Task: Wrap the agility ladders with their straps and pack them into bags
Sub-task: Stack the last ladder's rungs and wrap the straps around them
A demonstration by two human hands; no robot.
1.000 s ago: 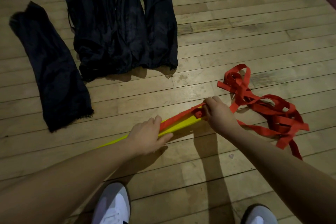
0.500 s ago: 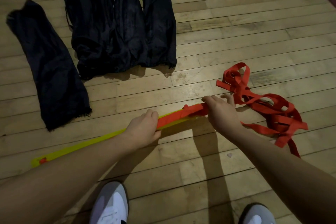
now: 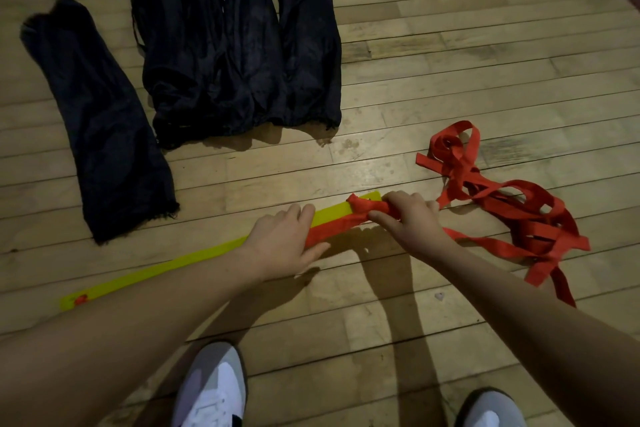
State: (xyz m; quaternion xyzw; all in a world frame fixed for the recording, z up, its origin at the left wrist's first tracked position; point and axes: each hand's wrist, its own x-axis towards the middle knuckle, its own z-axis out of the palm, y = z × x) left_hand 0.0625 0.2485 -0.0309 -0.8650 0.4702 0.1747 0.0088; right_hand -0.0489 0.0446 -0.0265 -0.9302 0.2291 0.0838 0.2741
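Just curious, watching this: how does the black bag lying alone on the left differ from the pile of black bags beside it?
The lone bag lies by itself as a single layer; the pile has several bags overlapping. The lone bag is slanted across the floorboards, while the pile's bags run more nearly straight away from the person. Both are dark, limp, crumpled fabric, flat on the floor, and neither hand touches them.

Right hand apparently wound strap round rungs.

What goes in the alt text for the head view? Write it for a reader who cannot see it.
Two bare hands wrap a red strap around stacked yellow ladder rungs on a wooden floor: the left hand holds the rungs, and the right hand grips the strap. Loose red strap lies tangled to the right, and dark bags lie flat beyond.
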